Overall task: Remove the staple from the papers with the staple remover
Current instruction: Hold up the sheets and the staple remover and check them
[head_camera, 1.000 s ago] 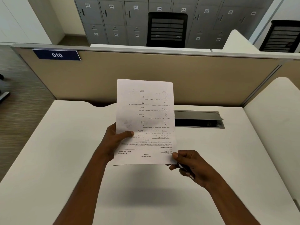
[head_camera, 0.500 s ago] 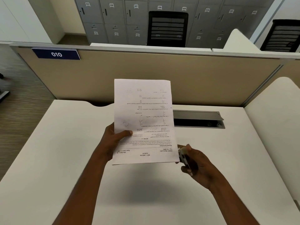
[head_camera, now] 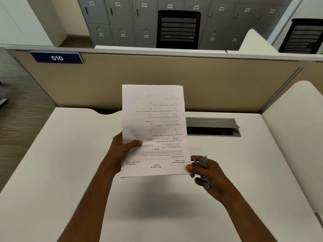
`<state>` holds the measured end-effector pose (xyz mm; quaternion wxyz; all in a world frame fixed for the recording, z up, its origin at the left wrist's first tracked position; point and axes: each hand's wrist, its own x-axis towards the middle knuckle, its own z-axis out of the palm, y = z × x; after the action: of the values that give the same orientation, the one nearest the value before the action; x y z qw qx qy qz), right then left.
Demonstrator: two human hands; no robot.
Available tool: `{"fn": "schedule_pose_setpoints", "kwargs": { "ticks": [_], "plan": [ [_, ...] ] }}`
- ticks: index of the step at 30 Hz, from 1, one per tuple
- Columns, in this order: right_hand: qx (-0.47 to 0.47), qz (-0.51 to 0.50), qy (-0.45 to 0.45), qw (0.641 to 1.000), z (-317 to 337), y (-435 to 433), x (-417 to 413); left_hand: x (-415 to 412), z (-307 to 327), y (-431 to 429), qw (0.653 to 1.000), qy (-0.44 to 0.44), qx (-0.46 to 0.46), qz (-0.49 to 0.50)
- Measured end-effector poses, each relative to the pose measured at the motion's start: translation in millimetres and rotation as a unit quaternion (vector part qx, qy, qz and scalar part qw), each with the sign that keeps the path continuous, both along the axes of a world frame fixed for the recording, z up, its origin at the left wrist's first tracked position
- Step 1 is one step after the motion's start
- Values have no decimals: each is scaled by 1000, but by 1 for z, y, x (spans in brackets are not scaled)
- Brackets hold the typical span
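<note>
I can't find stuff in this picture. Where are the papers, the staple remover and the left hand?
papers (head_camera: 153,119): head view, middle of the top sheet.
staple remover (head_camera: 203,161): head view, its grey upper end.
left hand (head_camera: 121,151): head view, the hand's middle.

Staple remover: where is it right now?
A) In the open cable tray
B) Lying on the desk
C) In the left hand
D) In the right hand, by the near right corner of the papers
D: the grey staple remover is gripped in the right hand, right beside the near right corner of the papers, while the left hand holds the papers by their left edge.
</note>
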<state>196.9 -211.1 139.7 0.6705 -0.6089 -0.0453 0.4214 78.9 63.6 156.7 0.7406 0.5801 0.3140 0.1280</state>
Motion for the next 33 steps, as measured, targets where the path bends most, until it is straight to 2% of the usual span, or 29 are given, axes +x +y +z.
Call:
{"fn": "schedule_pose_setpoints", "kwargs": {
  "ticks": [13,19,22,24,27,30,33],
  "plan": [
    [-12,8,-9,1000,-6,-4,2,1,-7,-5,1000,10,1,1],
    [-13,-34,5,999,-19,-10,10,4,-6,-8,1000,11,-10,7],
    [-119,-38,-27,992,-51,-16,20,4,-8,-7,1000,14,-9,12],
    [-210,-25,-56,976,-83,-24,24,4,-10,-8,1000,14,-10,14],
    [-296,-40,-79,951,-132,-30,26,4,-15,-10,1000,18,-17,16],
    [-396,-50,-181,899,-166,-30,29,6,-20,-10,999,18,-20,18],
    [-431,-70,-269,859,-188,-31,32,8,-24,-13,999,17,-22,19]
  ]
}}
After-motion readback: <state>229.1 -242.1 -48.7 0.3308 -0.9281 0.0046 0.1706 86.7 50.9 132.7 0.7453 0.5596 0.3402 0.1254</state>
